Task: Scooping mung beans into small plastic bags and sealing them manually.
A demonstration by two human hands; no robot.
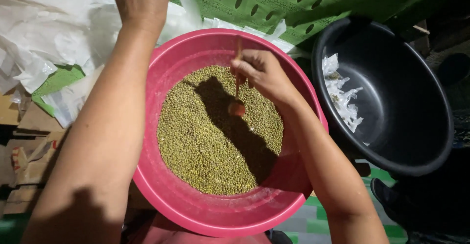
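Looks like a home or small shop floor used for packing dry goods, not a kitchen w/ counters. Work is done low down: a pink plastic basin (161, 77) of small green beans (205, 146) sits on the floor next to a black plastic tub (416, 141) w/ scraps of clear plastic (342, 97). Clear plastic bags (44, 33) lie piled on a green woven mat (274, 4); flattened cardboard (29, 161) at one side, checked green flooring (313, 224) below.
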